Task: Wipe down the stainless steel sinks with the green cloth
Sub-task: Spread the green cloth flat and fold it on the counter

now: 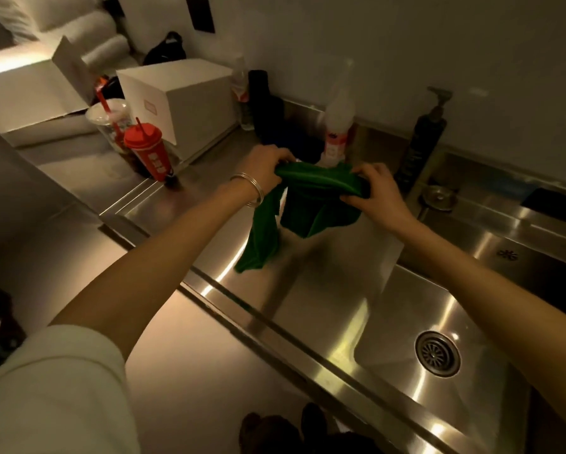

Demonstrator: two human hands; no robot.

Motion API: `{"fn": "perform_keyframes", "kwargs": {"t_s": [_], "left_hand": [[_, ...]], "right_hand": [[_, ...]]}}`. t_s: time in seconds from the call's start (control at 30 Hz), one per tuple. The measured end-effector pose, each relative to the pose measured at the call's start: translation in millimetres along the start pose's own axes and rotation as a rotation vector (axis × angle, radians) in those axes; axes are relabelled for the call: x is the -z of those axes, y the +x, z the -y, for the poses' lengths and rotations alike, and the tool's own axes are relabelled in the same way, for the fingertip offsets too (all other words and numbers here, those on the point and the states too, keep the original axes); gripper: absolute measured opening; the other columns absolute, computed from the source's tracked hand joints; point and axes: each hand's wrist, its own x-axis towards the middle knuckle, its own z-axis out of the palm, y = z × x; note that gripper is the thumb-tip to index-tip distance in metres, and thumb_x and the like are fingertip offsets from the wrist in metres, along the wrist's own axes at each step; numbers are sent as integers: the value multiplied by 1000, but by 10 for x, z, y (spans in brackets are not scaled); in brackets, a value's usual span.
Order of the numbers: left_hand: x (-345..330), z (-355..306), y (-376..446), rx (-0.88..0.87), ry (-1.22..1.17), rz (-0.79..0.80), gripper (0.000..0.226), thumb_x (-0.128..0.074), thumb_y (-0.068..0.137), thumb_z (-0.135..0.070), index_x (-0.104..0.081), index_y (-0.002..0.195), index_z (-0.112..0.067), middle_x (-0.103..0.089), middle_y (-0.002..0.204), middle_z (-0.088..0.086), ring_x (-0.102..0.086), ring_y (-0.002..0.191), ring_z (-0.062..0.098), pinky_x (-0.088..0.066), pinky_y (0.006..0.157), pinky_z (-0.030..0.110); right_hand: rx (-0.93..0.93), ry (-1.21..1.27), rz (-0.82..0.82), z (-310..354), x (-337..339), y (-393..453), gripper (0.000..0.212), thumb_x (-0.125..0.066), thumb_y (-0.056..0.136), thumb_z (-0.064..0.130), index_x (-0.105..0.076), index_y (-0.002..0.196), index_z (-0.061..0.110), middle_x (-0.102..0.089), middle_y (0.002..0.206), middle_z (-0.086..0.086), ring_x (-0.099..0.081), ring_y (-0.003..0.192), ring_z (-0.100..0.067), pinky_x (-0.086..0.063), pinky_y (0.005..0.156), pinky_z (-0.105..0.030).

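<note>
Steel sink (390, 326) gleams below us; above it our left hand (268, 168) and right hand (371, 191) grip the green cloth (311, 198), whose dangling corner could snag the bottle (337, 126) behind it.

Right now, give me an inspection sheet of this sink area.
Surface: stainless steel counter, dimly lit, with glare streaks.
Job's things: green cloth held in the air above the near sink, bunched along its top edge, ends hanging free; round drain strainer in the basin; second sink to the right.
Clutter: red lidded cup with straw, clear lidded cup, white box, dark pump bottle, white spray bottle.
Grippers: left hand and right hand each grip the cloth's top edge; bangles on the left wrist.
Cables: nothing seen.
Surroundings: pale wall behind; floor dark.
</note>
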Motion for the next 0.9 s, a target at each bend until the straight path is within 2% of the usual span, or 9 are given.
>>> {"fn": "perform_keyframes", "kwargs": {"t_s": [0.07,0.13,0.2,0.23,0.37,0.57,0.63,0.73,0.9], "left_hand": [[-52,111,109,-23,67,149,49,-68,82,-14,-54,128,-17,-55,121,12,-53,111,31,-44,90,35],[-159,241,131,-4,55,499,61,-73,79,-19,-47,134,-21,-49,130,7,-51,115,28,-45,87,32],[-293,380,116,-13,35,763,56,-72,81,-22,-49,132,-22,-48,133,4,-53,114,25,-48,89,31],[-362,455,126,-33,21,801,52,-70,83,-20,-52,131,-21,-50,132,5,-54,113,24,-48,90,30],[-507,711,323,-140,-47,721,35,-63,87,-8,-61,121,-12,-62,122,9,-58,110,22,-43,91,24],[-701,813,818,-236,-67,530,22,-56,91,-12,-70,108,-13,-68,112,10,-62,104,25,-47,95,37],[-800,785,924,-280,-28,504,22,-55,92,-13,-69,110,-13,-67,114,10,-61,105,24,-47,93,33],[-983,749,1024,-339,9,509,29,-56,93,-13,-62,120,-9,-62,122,11,-57,111,26,-42,91,30],[-1269,683,1166,-423,173,599,34,-61,90,-18,-59,123,-11,-60,123,14,-57,111,29,-47,95,39]], "right_hand": [[-44,-108,88,-92,-111,76,46,-72,79,14,-52,119,6,-41,124,-15,-42,109,-23,-32,87,-16],[-106,-259,208,-234,-273,73,44,-73,77,17,-56,118,12,-42,124,-15,-43,114,-31,-36,95,-30],[-179,-315,307,-297,-423,2,38,-72,78,15,-60,114,15,-47,121,-14,-46,113,-31,-36,92,-29],[-211,-304,330,-310,-486,-33,36,-71,78,13,-62,113,14,-52,120,-15,-49,112,-30,-37,89,-26],[-302,-167,306,-231,-713,-118,25,-69,80,7,-69,105,7,-64,116,-10,-57,110,-24,-37,87,-18],[-415,-65,165,-11,-1176,-20,16,-67,84,14,-72,98,9,-71,101,-8,-64,96,-23,-49,89,-32],[-432,-113,178,-4,-1342,1,16,-67,84,22,-73,98,17,-71,102,-5,-65,96,-23,-51,87,-38],[-398,-309,318,41,-1529,-26,28,-66,82,33,-68,109,26,-64,112,-1,-59,106,-22,-49,88,-36],[-407,-484,411,58,-1750,-187,42,-65,81,42,-60,120,27,-59,118,-1,-54,111,-24,-47,90,-35]]}}
